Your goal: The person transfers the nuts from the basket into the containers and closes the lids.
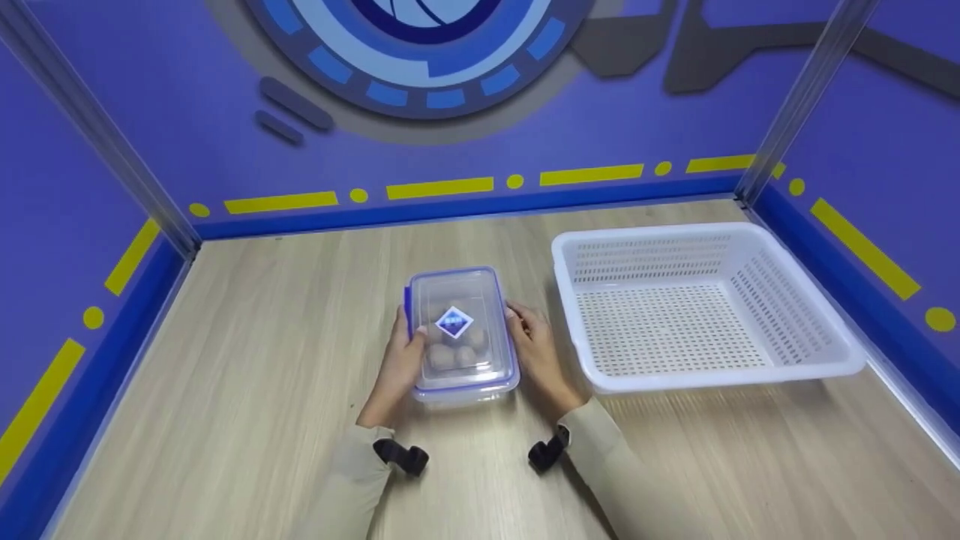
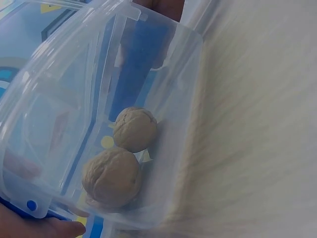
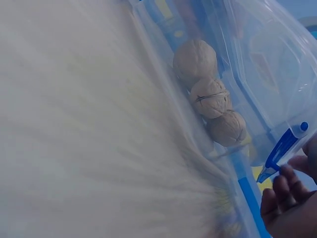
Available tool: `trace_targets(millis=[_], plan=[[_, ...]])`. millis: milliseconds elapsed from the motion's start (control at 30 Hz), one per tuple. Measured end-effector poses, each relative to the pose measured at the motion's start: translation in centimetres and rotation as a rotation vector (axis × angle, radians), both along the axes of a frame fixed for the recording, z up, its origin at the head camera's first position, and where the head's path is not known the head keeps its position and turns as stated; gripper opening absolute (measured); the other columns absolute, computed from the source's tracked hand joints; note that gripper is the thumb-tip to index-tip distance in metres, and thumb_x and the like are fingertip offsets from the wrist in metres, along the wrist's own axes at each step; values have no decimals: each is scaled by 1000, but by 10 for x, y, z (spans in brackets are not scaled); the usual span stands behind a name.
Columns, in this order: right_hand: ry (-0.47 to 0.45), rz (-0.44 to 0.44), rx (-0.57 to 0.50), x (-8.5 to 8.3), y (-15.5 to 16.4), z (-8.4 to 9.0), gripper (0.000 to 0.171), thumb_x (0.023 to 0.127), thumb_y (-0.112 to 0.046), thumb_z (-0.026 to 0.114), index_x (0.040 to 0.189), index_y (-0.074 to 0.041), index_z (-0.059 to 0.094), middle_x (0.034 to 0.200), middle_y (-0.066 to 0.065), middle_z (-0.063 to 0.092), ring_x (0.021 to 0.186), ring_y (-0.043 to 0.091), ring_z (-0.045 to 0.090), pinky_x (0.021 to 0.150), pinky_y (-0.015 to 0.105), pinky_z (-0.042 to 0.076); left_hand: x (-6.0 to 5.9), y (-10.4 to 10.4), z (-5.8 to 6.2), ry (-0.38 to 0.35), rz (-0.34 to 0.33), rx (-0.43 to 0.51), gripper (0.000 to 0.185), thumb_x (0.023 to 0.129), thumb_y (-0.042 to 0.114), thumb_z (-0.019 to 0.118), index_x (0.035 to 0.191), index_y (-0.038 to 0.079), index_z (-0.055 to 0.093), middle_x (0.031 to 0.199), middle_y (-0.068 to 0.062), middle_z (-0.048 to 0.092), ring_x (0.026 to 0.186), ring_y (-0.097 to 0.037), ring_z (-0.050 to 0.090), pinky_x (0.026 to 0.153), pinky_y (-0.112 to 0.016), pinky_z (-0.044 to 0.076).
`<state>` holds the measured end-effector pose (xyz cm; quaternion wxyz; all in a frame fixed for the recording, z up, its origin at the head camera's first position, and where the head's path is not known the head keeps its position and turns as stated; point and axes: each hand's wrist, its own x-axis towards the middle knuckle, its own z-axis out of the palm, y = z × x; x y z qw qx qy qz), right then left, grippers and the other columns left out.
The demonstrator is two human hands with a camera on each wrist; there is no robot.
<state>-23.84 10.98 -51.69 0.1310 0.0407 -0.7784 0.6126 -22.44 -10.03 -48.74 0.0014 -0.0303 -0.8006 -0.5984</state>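
A clear plastic food container with a blue-edged lid is between the two hands, with several walnuts inside. A diamond-shaped sticker marks its lid. The left hand grips the container's left side, thumb over the lid's edge. At the right side, the right hand has its fingers curled. Up close in the right wrist view, its thumb and fingertips pinch a blue side clip, which stands out from the container wall. Walnuts also show through the wall in the left wrist view.
A white perforated plastic basket stands to the right of the container on the wood-grain table. Blue-purple panels with yellow marks enclose the back and both sides. Each wrist carries a black strap-on camera.
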Motion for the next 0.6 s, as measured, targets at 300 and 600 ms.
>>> trace_targets(millis=[300,600], plan=[[-248,47,-116,0,-1,-5,62,101,-34,45,148,4,29,152,22,34,144,34,28,121,44,20,-1,0,-2,-19,7,-14,65,101,11,35,150,-7,-2,158,-27,2,147,-40,3,122,-50,4],[-320,139,-335,1,-5,-7,65,103,-36,39,149,6,22,157,23,23,146,34,20,122,43,18,-1,-1,-1,-11,1,-34,65,100,10,35,150,-9,-2,158,-29,3,147,-42,3,122,-51,4]])
